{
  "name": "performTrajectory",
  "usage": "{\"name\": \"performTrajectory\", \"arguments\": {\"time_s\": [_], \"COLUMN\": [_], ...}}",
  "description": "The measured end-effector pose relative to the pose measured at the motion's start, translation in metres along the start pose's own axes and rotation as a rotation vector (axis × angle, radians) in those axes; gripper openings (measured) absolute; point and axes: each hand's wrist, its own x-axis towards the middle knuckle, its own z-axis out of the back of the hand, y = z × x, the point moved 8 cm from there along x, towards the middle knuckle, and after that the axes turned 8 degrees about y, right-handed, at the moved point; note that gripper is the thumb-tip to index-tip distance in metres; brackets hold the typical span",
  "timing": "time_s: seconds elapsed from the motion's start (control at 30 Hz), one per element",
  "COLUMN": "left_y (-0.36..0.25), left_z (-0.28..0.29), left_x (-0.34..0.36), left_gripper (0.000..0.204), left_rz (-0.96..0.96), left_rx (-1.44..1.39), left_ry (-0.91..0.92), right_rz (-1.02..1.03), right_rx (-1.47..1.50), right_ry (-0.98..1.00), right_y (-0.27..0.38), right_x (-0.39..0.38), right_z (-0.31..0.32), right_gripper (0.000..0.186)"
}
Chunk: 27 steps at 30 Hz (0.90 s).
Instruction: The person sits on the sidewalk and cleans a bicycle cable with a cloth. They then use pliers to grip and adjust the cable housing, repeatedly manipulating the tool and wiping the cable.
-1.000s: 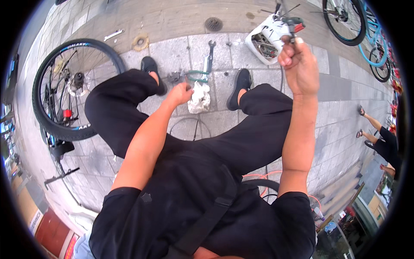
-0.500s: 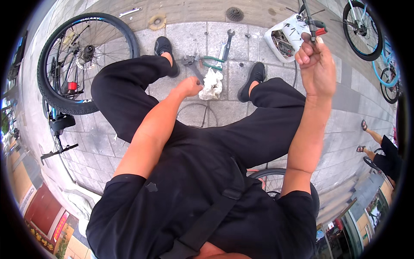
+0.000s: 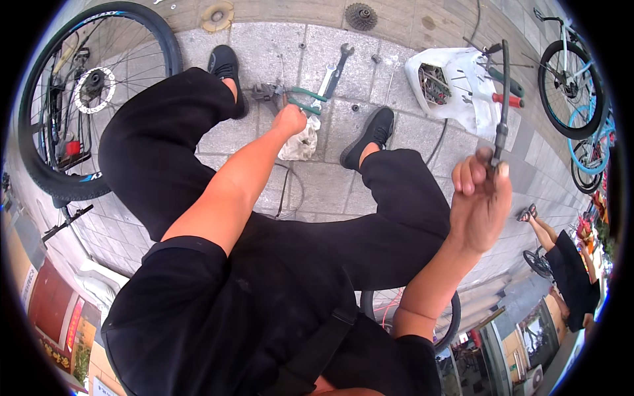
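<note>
My right hand (image 3: 481, 198) is up near chest level, fingers curled tight round the bottom end of a thin dark rod (image 3: 503, 99), prob. a cable housing or slim tool; can't tell which. Grip is pressed together, pinching that lower end betw. thumb and fingers. The rod stands nearly upright, long axis running top to bottom in the view, free end pointing up and away from me toward the white bag (image 3: 456, 86) of parts on the pavement.

My left hand (image 3: 289, 120) is down low betw. my feet, reaching at the green-handled pliers (image 3: 297, 99) lying on the paving stones, just beside a crumpled white rag (image 3: 300, 142). Fingers look closed on or against the handles; can't tell if I've actually got them lifted. Pliers lie roughly across, jaws to my left.

Progress, as I judge it: rod is in hand, pliers not yet brought up to it, so whatever cutting or crimping is due hasn't begun. A spanner (image 3: 333, 69) lies near, untouched. The bike wheel (image 3: 72, 105) stands off to my left, well apart.
</note>
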Motion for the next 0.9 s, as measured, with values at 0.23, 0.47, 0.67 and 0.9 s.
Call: {"name": "performTrajectory", "arguments": {"time_s": [0.23, 0.47, 0.67, 0.9], "left_y": [0.011, 0.062, 0.046, 0.02], "left_z": [-0.031, -0.046, -0.038, -0.015], "left_x": [0.025, 0.04, -0.032, -0.096], "left_gripper": [0.041, 0.047, 0.046, 0.033], "left_rz": [0.56, 0.412, 0.336, 0.21], "left_rx": [-0.917, -0.838, -0.813, -0.377], "left_ry": [-0.081, -0.245, -0.117, -0.11], "right_rz": [0.016, -0.004, 0.034, 0.061], "right_rx": [-0.038, -0.052, -0.054, -0.154], "right_ry": [-0.056, -0.043, 0.042, 0.089], "right_y": [0.003, 0.002, 0.005, 0.008], "right_x": [0.019, 0.017, 0.011, 0.007], "right_z": [-0.004, -0.012, -0.031, -0.058], "right_gripper": [0.051, 0.052, 0.043, 0.035]}}
